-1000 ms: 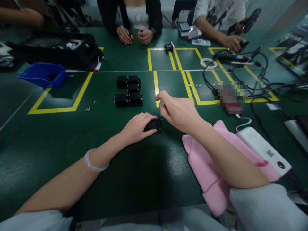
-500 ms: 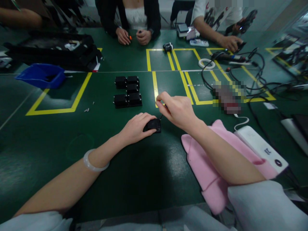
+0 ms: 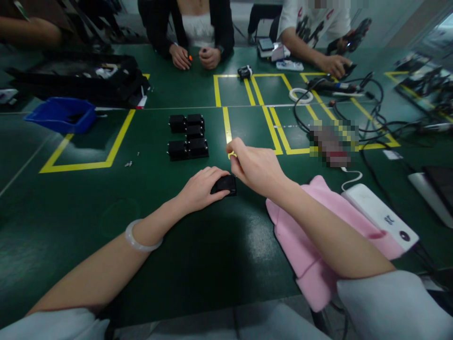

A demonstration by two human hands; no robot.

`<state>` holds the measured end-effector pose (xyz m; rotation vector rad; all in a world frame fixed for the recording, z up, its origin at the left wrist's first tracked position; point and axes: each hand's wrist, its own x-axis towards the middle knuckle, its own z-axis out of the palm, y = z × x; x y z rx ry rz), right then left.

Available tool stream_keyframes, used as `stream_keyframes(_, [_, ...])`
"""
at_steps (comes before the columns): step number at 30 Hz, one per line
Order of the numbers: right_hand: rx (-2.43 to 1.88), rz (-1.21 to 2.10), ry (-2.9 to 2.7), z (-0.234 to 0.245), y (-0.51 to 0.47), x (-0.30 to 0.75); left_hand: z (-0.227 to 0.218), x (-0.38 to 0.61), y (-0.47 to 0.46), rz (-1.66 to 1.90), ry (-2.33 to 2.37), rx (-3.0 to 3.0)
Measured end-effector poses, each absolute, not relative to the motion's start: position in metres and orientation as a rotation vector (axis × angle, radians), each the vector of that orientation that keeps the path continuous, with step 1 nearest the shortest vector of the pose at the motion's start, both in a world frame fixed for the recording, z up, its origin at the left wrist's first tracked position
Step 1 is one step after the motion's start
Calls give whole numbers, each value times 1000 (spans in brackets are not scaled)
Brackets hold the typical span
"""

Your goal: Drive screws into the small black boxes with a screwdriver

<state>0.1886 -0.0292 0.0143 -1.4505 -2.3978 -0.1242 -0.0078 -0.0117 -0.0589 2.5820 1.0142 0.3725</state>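
Observation:
My left hand [image 3: 201, 188] lies over a small black box [image 3: 225, 184] on the green table, its fingers curled on the box's left side. My right hand [image 3: 257, 167] hovers just right of and above that box, thumb and fingers pinched together; what they pinch is too small to name. Several more black boxes [image 3: 187, 136] stand grouped a little farther away, at centre left.
A pink cloth [image 3: 311, 236] and a white device [image 3: 380, 215] lie under my right forearm. A blue bin [image 3: 58, 114] sits at far left. Cables [image 3: 357, 108] sprawl at the right. Two other people's hands rest on the far table edge.
My right hand has moved slightly down and left, closer to the black box under my left hand. My left hand has stayed put.

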Motion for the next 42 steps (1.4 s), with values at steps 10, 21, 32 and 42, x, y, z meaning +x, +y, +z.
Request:
stream_keyframes(10, [-1542, -124, -2477, 30, -19, 186, -56, -7, -11, 325, 1021, 2577])
stream_keyframes(21, [-1559, -127, -2510, 41, -13, 183, -55, -15, -5, 329, 1049, 2552])
stream_keyframes(32, [-1579, -146, -2507, 40, -21, 185, -55, -14, -5, 347, 1034, 2533])
stream_keyframes(42, [-1539, -119, -2500, 36, -25, 187, -56, -15, -5, 369, 1024, 2524])
